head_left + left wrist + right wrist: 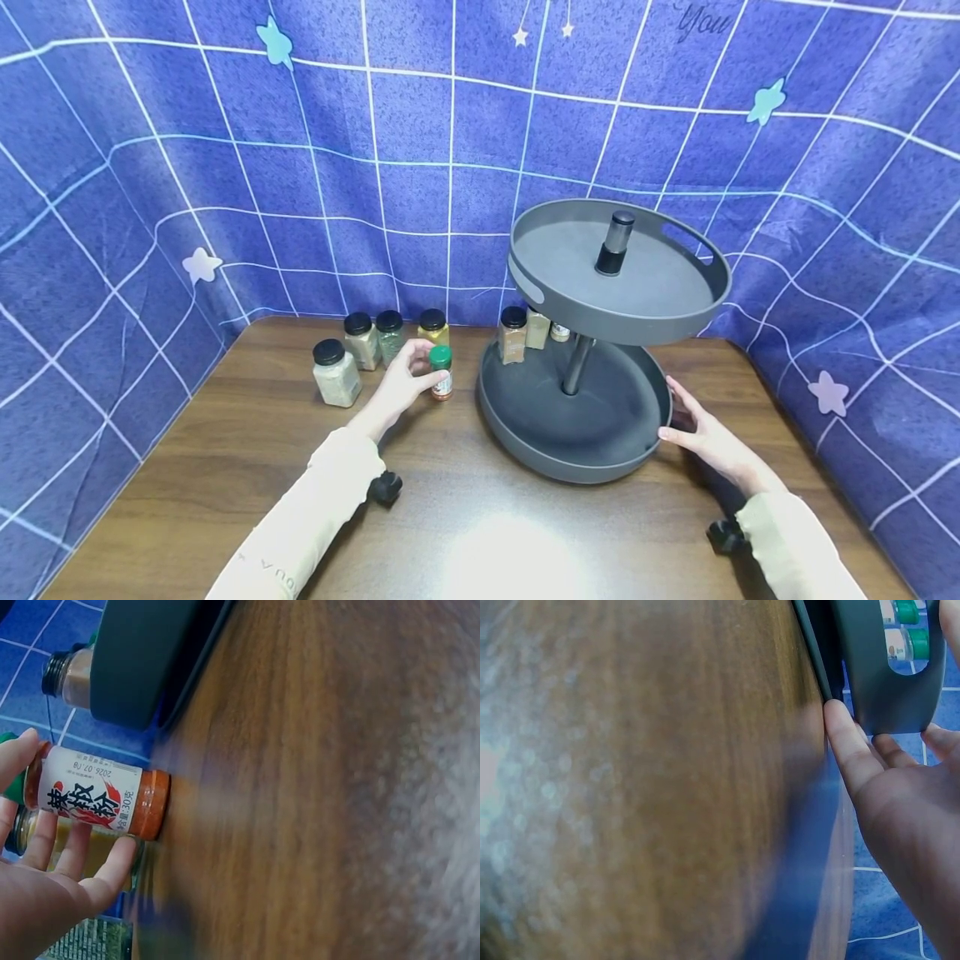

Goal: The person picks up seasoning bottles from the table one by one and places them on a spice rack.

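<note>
My left hand (405,379) pinches a small chili powder jar (97,787) between thumb and fingers, near its green cap (440,357). The jar's base is at or just above the table; which, I cannot tell. On the right stands a dark grey two-tier turntable, with a lower tray (517,442) and an upper tray (652,292) on a central post. My right hand (712,442) touches the lower tray's outer right side with its fingertips. A brown spice jar (513,337) and a pale spice jar (537,329) stand at the back left of the lower tray.
Left of my left hand stand several black-capped spice jars, among them a white one (337,383), a green one (390,337) and a yellow one (432,325). Green-capped jars (907,643) show through the tray's handle slot. A blue cloth (405,192) hangs behind the wooden table (247,467).
</note>
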The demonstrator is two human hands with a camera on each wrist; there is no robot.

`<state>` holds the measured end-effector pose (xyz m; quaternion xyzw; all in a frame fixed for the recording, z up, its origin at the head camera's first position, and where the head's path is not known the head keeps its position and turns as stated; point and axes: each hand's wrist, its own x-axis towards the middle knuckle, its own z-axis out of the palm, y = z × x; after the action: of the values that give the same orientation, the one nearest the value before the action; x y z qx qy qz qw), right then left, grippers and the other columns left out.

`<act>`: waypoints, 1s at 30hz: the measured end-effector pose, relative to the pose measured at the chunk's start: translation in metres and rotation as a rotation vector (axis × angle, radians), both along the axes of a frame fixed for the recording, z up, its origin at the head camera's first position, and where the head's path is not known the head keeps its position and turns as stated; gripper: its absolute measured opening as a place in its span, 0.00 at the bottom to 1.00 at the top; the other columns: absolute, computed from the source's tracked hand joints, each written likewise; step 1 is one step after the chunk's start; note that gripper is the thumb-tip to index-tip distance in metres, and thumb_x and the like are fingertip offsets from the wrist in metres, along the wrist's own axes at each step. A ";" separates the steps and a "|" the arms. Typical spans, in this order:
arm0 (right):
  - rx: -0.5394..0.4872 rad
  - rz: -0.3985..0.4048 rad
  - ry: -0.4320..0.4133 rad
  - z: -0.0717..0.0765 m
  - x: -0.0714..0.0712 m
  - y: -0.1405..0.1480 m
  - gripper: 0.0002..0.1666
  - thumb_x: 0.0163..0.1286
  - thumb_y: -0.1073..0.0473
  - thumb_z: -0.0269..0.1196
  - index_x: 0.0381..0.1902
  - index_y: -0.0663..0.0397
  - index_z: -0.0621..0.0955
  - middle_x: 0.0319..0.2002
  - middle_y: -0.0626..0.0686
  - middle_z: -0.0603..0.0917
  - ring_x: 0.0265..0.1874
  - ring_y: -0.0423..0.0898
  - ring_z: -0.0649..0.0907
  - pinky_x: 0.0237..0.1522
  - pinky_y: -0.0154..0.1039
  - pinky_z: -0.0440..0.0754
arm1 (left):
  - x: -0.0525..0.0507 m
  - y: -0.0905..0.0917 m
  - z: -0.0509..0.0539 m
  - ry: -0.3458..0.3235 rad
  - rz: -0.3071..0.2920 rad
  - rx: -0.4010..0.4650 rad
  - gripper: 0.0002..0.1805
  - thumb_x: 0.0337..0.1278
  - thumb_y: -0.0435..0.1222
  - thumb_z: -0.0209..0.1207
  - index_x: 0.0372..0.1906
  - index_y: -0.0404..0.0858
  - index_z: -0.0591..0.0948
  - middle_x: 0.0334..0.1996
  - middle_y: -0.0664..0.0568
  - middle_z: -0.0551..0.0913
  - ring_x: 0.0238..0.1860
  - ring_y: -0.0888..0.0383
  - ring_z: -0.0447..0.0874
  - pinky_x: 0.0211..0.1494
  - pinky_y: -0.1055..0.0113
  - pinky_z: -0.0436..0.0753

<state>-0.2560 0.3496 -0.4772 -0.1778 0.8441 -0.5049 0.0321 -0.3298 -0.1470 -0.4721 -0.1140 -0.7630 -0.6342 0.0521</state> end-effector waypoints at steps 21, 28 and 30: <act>0.003 -0.006 -0.011 -0.001 -0.001 0.001 0.49 0.66 0.62 0.61 0.75 0.53 0.44 0.67 0.70 0.58 0.54 0.32 0.71 0.51 0.18 0.65 | -0.001 0.000 -0.001 -0.007 -0.017 0.017 0.25 0.47 0.29 0.67 0.51 0.36 0.70 0.44 0.45 0.79 0.47 0.48 0.79 0.55 0.59 0.74; 0.004 -0.005 -0.013 -0.001 -0.001 0.002 0.49 0.66 0.62 0.61 0.75 0.53 0.44 0.67 0.70 0.59 0.54 0.32 0.71 0.51 0.18 0.65 | 0.001 0.001 0.003 -0.033 0.000 0.004 0.25 0.47 0.30 0.67 0.51 0.37 0.71 0.45 0.44 0.79 0.47 0.50 0.79 0.52 0.63 0.76; 0.004 -0.006 -0.013 -0.001 -0.001 0.001 0.49 0.66 0.62 0.61 0.75 0.53 0.44 0.67 0.70 0.59 0.54 0.32 0.71 0.51 0.18 0.65 | 0.001 0.001 0.005 -0.044 0.006 -0.007 0.26 0.48 0.30 0.67 0.52 0.37 0.70 0.47 0.43 0.79 0.47 0.49 0.79 0.50 0.64 0.76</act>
<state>-0.2574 0.3510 -0.4785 -0.1718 0.8454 -0.5044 0.0367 -0.3285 -0.1462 -0.4667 -0.0981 -0.7664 -0.6337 0.0368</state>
